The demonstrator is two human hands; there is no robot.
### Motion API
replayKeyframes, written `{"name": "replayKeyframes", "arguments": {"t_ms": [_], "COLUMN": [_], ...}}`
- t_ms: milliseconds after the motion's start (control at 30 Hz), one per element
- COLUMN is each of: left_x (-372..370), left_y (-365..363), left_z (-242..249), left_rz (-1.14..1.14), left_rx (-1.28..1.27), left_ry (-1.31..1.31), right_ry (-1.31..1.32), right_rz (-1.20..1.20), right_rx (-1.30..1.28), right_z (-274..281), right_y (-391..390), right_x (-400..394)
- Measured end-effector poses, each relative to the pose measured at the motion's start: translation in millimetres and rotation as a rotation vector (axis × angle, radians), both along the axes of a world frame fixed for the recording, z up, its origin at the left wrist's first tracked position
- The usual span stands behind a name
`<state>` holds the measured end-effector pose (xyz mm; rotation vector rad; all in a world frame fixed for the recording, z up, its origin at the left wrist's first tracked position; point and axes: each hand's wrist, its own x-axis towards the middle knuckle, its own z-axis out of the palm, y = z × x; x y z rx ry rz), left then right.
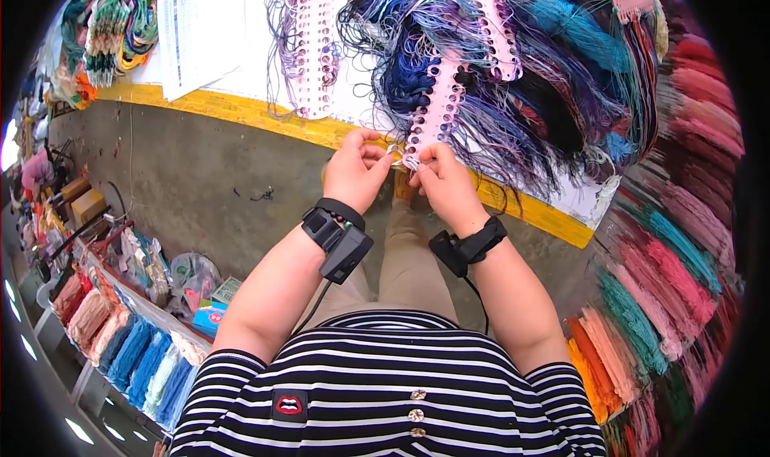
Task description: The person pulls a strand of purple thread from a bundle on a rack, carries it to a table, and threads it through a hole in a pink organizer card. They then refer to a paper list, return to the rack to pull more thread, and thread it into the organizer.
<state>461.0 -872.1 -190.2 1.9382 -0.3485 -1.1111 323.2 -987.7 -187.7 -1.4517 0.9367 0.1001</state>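
1. Skeins of thread (132, 353) in blue and peach are seen racked low at the left, well apart from the hands
2. A pale strand (395, 154) is pinched by the left hand (357, 172), thumb and forefinger pressed together on it, at the yellow table edge (241, 112)
3. The lower end of the pink punched card (437, 108) is gripped by the right hand (445, 184), fingers closed on it
4. Loose blue and purple threads (513, 72) hang tangled around the card; the strand could be snagged in them or slipped from the pinch if pulled hard
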Motion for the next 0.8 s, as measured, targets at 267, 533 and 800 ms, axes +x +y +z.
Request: {"name": "replayKeyframes", "arguments": {"t_ms": [267, 533, 800], "left_x": [8, 6, -12], "left_y": [-2, -9, -13], "left_z": [30, 30, 31], "left_rz": [0.315, 0.206, -0.247], "left_rx": [-0.302, -0.362, -0.323], "left_ry": [0.719, 0.822, 0.498], "right_ry": [-0.018, -0.125, -0.042], "right_rz": [-0.053, -0.308, -0.302], "right_rx": [0.073, 0.449, 0.022], "right_z": [5, 14, 30], "right_y": [-3, -6, -16], "right_x": [-1, -13, -23]}}
